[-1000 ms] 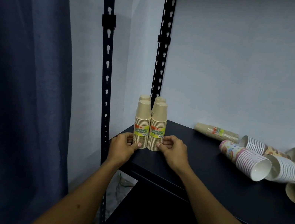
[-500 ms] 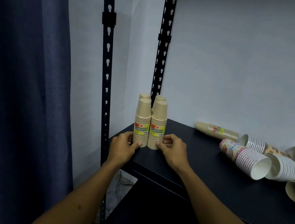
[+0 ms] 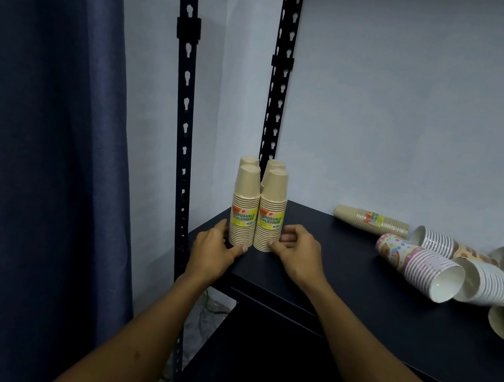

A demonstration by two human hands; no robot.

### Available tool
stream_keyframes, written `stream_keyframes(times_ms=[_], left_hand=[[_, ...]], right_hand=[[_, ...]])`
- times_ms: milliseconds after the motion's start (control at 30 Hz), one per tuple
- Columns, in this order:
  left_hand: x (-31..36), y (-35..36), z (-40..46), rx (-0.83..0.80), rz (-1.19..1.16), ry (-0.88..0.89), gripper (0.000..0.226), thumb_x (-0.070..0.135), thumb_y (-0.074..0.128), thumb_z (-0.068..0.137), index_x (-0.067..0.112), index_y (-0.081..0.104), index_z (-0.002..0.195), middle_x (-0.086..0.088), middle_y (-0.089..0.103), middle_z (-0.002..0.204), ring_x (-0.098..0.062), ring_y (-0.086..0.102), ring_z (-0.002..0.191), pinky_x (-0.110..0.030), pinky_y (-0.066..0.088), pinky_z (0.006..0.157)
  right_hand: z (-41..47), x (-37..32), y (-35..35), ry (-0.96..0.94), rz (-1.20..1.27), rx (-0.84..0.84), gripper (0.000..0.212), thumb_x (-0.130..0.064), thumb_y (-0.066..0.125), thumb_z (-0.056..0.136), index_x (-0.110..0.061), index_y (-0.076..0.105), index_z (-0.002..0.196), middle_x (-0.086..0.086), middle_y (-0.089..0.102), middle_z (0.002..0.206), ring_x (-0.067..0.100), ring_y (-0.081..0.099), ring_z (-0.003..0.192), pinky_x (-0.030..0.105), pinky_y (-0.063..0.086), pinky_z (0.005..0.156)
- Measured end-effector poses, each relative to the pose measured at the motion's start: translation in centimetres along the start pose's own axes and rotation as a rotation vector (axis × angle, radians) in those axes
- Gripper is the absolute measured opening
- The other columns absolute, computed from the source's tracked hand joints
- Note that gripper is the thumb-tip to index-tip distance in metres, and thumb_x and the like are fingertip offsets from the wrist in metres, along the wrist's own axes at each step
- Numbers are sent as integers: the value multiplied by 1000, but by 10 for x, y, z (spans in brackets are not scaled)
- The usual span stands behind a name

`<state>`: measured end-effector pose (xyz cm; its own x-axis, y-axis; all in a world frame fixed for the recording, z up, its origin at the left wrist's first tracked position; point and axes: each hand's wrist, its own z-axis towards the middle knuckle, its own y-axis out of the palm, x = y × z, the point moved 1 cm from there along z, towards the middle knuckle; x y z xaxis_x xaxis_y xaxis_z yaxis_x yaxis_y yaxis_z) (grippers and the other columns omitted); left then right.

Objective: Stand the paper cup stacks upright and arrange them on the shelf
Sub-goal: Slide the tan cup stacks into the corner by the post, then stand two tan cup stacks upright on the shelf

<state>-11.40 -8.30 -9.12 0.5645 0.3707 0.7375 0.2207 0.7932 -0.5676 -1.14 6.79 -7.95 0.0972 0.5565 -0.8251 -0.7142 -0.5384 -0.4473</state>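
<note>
The left hand (image 3: 215, 249) and the right hand (image 3: 296, 252) rest on the dark shelf (image 3: 343, 293) at its left front corner, one on each side of a tight group of four upright tan cup stacks. The left hand's fingers curl around the base of the front left stack (image 3: 244, 206), its thumb touching the lower cups. The right hand's fingers and thumb press against the base of the front right stack (image 3: 271, 211). Both hands are partly closed in a loose cupping grip on these two stacks, which stand touching each other and carry yellow labels. Two more tan stacks (image 3: 263, 163) stand just behind them, only their tops showing.

Well apart to the right, other stacks lie on their sides on the shelf: a tan stack (image 3: 371, 221) near the back wall, a colourful dotted stack (image 3: 419, 268) with its white opening facing forward, and several more patterned stacks (image 3: 492, 281) beside it, reaching the right edge. Two black slotted uprights (image 3: 184, 106) rise at the left of the shelf, with a dark blue curtain (image 3: 33, 154) further left.
</note>
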Motion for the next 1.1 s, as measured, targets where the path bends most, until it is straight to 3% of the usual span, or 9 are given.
stream_keyframes(times_ms=[100, 167, 300, 433, 633, 800, 967, 1100], left_hand=[[0, -1, -2, 42, -36, -61, 77, 33, 80, 74, 8, 45, 139, -9, 61, 129, -22, 61, 112, -34, 52, 92], [1, -3, -8, 113, -53, -109, 76, 30, 79, 77, 5, 44, 139, -12, 59, 129, -25, 60, 112, -34, 51, 91], [4, -5, -29, 274, 16, -112, 43, 18, 70, 85, 2, 57, 123, -14, 64, 117, -25, 61, 104, -33, 51, 86], [14, 1, -45, 290, 103, 7, 22, 11, 62, 87, 2, 63, 107, -13, 62, 106, -26, 58, 99, -29, 44, 80], [48, 26, -50, 120, 220, 225, 16, 11, 60, 85, 4, 65, 99, -10, 64, 95, -24, 60, 87, -32, 47, 71], [88, 57, -34, -98, 219, 205, 27, 18, 61, 85, 7, 65, 109, -10, 67, 106, -26, 62, 96, -38, 53, 81], [115, 95, -12, -249, 257, 216, 25, 22, 62, 85, 11, 66, 107, -6, 67, 111, -23, 61, 103, -33, 49, 86], [127, 126, 13, -300, 310, 216, 24, 23, 61, 85, 15, 66, 107, -5, 66, 114, -23, 59, 108, -33, 47, 87]], right_hand=[[-3, -1, -2, 2, -14, 20, 44, -23, 75, 82, -8, 58, 120, 1, 64, 100, 10, 63, 86, 19, 50, 76], [-6, -2, -5, 8, -24, 29, 43, -21, 75, 83, -7, 58, 120, 2, 62, 102, 11, 62, 88, 19, 49, 76], [-15, -2, -13, 12, -57, 20, 36, -19, 73, 84, -8, 62, 115, 3, 64, 106, 12, 61, 91, 19, 47, 77], [-29, 2, -28, 16, -88, 16, 30, -15, 71, 85, -7, 64, 114, 4, 65, 108, 12, 60, 94, 20, 45, 79], [-49, 11, -67, 22, -141, 21, 28, -17, 71, 84, -9, 66, 111, 4, 67, 105, 11, 61, 93, 20, 46, 82], [-55, 17, -123, 0, -211, 82, 28, -15, 70, 84, -9, 65, 112, 3, 67, 108, 11, 61, 94, 24, 49, 87], [-37, 16, -186, -72, -279, 169, 22, -17, 64, 87, -11, 65, 108, 2, 69, 106, 15, 63, 97, 33, 51, 90], [-6, 17, -229, -81, -306, 327, 32, -14, 60, 86, -8, 62, 117, 7, 68, 112, 18, 62, 102, 26, 46, 90]])
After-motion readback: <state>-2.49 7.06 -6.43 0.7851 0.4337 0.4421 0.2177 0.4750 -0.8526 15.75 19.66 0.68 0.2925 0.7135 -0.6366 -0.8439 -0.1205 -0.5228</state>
